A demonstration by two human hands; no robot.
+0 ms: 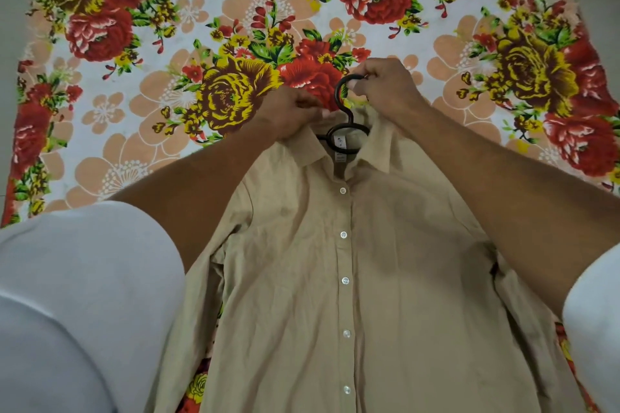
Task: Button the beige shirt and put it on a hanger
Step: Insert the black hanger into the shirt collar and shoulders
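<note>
Underneath both hands spreads a floral sheet (134, 84), with the beige shirt (352, 278) buttoned and flat below them. Left hand (288, 114) pinches the collar; right hand (385, 85) curls closed around the black hanger (345, 111) hook.

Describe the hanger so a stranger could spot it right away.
Start at the beige shirt lying buttoned on the floral sheet. At its open collar, between the two hands, the hanger pokes out: the only black thing there, its curved hook pinched by the right hand.
</note>
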